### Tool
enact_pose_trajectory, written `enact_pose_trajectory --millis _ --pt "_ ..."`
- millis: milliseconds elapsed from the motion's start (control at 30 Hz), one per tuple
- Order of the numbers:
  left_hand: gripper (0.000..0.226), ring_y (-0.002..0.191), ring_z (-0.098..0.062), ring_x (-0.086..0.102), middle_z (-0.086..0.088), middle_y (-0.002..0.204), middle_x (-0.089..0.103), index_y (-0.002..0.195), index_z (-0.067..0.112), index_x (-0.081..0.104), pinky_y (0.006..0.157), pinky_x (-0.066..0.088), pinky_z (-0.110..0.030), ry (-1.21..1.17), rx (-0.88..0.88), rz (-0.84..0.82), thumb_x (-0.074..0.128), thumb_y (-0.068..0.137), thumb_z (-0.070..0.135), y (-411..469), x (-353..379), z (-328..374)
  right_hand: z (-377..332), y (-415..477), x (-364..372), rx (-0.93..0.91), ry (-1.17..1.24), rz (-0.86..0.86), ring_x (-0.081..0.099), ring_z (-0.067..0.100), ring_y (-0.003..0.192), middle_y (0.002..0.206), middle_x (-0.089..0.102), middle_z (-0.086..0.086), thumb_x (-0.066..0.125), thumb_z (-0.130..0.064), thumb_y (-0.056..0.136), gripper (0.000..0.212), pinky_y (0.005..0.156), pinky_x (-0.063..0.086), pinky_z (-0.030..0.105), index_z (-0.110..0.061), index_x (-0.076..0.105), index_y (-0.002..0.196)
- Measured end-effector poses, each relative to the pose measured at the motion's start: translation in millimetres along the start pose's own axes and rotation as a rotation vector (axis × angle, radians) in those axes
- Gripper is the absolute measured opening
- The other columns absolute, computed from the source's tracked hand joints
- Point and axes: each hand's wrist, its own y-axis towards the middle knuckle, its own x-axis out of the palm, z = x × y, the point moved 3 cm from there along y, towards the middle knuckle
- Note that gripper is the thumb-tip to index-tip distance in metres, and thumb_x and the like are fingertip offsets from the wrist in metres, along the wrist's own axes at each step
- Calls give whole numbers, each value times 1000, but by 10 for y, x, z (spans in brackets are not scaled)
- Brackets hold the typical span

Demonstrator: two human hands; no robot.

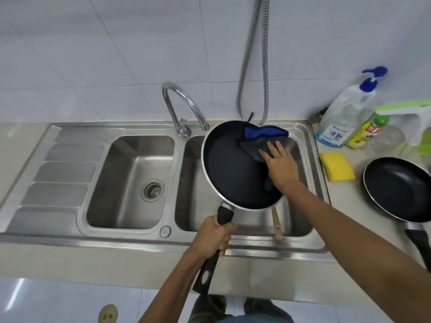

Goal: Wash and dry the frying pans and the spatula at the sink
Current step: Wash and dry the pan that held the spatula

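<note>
I hold a large black frying pan (231,166) above the right sink basin (251,220). My left hand (213,234) grips its black handle. My right hand (279,163) lies flat with straight fingers inside the pan, pressing a blue and grey cloth (261,138) against the pan's far right side. A second black frying pan (400,188) rests on the counter to the right. The wooden handle of a spatula (277,223) sticks out from under the held pan in the right basin; its blade is hidden.
The left basin (121,206) has a drain strainer (152,190), and the chrome tap (184,106) arches between the basins. A yellow sponge (337,166), a pump bottle (342,115) and a yellow soap bottle (366,131) stand on the right counter. A metal hose (254,61) hangs on the wall.
</note>
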Motion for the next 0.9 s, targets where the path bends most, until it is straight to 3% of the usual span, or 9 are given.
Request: enact_pose_trajectory --millis 67,133,267,400,533,667,800,900 --pt "17 41 -14 31 -1 54 35 80 12 46 39 33 -23 14 -20 -4 58 93 8 9 -6 -20 -91 -291 42 87 124 -92 48 39 137 147 54 13 60 -8 86 61 106 43 47 -22 55 144" --pt "27 39 -14 30 -1 52 33 70 13 44 39 33 -24 21 -41 9 58 92 6 49 6 -23 -257 -604 30 174 341 -191 59 39 121 139 62 10 54 -18 94 50 97 48 44 -30 55 142" --pt "35 38 -16 31 0 47 34 60 17 39 42 33 -26 71 -61 59 51 89 2 131 55 -11 -807 -979 -186 175 675 -379 57 33 125 139 63 1 46 -32 103 37 100 45 40 -39 54 138" --pt "30 38 -18 33 -4 48 37 61 13 43 42 35 -27 119 -55 51 50 87 0 53 212 -43 -1272 -795 -427 139 932 -285 60 28 120 128 68 -5 45 -35 100 33 102 46 46 -43 53 132" --pt "26 39 -16 33 -4 50 36 69 13 43 40 34 -25 115 -27 38 55 91 6 -23 334 -42 -1458 -415 -499 142 1043 -101 59 31 121 133 64 8 43 -30 105 39 102 47 44 -28 48 144" --pt "28 39 -16 32 -4 51 35 68 14 41 41 32 -25 71 -59 40 57 91 11 -109 439 -79 -1371 30 -404 158 923 39 57 38 117 128 59 17 46 -17 103 43 96 49 47 -19 45 146" --pt "28 37 -15 27 -2 51 30 73 13 40 38 29 -23 -96 -70 72 57 95 8 -179 507 -138 -753 304 -231 79 504 32 46 37 126 143 47 11 51 -4 92 55 95 52 52 -24 51 144" --pt "26 35 -14 29 -2 50 33 76 11 43 36 31 -21 -135 -50 112 58 97 7 -119 424 -131 -286 274 -97 -89 193 21 49 40 122 139 53 13 62 -1 83 53 94 52 51 -20 62 133"
